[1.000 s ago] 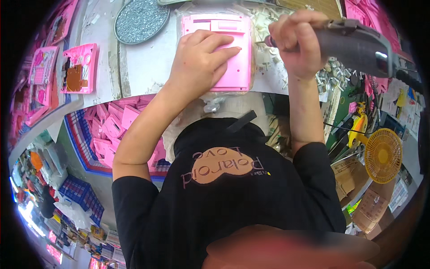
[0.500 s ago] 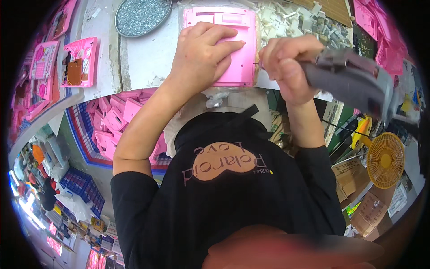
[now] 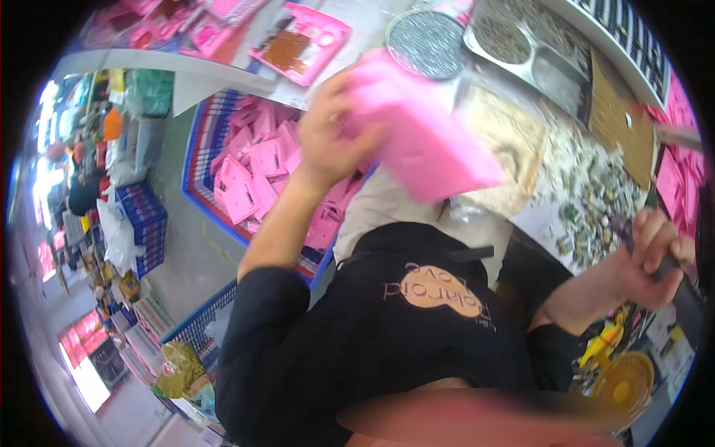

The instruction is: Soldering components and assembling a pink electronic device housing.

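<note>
My left hand (image 3: 331,134) grips a pink plastic case (image 3: 424,134) and holds it lifted off the white bench, blurred by motion, above a blue crate (image 3: 212,127) of pink parts. My right hand (image 3: 648,257) is far to the right, closed around the grey handle of a power screwdriver (image 3: 670,264) whose body runs out of view at the rim. The two hands are well apart.
The white bench (image 3: 357,56) carries a round tray of screws (image 3: 428,45), a metal divided tray (image 3: 521,45), a pink part with a brown board (image 3: 302,45) and a litter of small parts (image 3: 596,186). A small yellow fan (image 3: 622,380) sits lower right. Stacked blue crates (image 3: 145,223) stand on the floor at left.
The view has swung to the left. My left hand has picked the pink case up off the bench and carried it left. My right hand with the screwdriver has pulled away to the right.
</note>
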{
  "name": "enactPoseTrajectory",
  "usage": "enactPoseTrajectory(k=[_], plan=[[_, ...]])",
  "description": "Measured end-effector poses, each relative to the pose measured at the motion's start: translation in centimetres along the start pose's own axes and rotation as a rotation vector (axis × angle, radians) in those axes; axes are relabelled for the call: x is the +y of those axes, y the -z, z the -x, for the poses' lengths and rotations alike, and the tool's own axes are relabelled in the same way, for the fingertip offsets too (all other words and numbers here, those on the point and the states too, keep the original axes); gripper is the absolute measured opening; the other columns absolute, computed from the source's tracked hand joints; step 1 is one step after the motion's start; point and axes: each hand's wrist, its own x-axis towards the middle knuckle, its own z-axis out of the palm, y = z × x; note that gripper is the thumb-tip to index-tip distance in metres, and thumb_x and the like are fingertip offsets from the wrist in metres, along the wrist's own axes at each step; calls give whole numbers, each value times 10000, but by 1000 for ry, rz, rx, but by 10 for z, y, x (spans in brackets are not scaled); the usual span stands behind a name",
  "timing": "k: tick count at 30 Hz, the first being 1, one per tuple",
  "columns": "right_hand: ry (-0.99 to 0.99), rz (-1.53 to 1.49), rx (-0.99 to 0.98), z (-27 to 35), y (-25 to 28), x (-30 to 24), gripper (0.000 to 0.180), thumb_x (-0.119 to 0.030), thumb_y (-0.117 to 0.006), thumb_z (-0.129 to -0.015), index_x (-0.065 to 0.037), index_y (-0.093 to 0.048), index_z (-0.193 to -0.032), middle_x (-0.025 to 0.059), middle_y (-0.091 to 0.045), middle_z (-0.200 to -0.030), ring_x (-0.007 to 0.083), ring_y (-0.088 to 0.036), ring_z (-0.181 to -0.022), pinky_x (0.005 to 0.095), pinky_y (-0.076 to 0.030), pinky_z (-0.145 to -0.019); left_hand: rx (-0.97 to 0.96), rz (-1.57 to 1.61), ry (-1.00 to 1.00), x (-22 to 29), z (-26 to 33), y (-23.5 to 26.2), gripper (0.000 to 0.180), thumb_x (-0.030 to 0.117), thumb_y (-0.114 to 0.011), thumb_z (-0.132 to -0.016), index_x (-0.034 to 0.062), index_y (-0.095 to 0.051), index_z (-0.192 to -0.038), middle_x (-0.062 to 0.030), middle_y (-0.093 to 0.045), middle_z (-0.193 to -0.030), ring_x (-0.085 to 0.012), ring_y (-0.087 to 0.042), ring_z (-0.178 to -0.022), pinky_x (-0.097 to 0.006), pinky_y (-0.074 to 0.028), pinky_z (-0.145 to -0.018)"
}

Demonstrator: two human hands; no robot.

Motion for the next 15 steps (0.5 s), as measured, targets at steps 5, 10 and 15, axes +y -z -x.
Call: enactPoseTrajectory(k=[5,10,15], plan=[[-57,-56,19,-2,14,18,340,-330,-521,-1032,-75,-623,-1233,-58,-480,-685,97,-450,-620,326,-358,-699,561,-328,1040,-83,289,91,288,257,-703,-954,-9,-593,-941,-56,-561,-864,-149,-536,-835,-324,-453,-747],[-120,-137,30,-24,16,55,357,-317,-511,-1036,-58,-622,-1256,-38,-476,-723,116,-454,-670,345,-369,-748,671,-523,1739,-126,420,143,596,353,-753,-842,-104,-628,-1204,-259,-686,-1112,-333,-653,-1083,-418,-500,-938],[-137,-44,49,-18,25,38,416,-333,-521,-1028,-56,-582,-1332,-5,-468,-775,134,-444,-711,367,-386,-793,303,-689,480,-84,156,38,632,268,-765,-853,0,-525,-1373,-253,-503,-1351,-422,-436,-1305,-528,-312,-1127]])
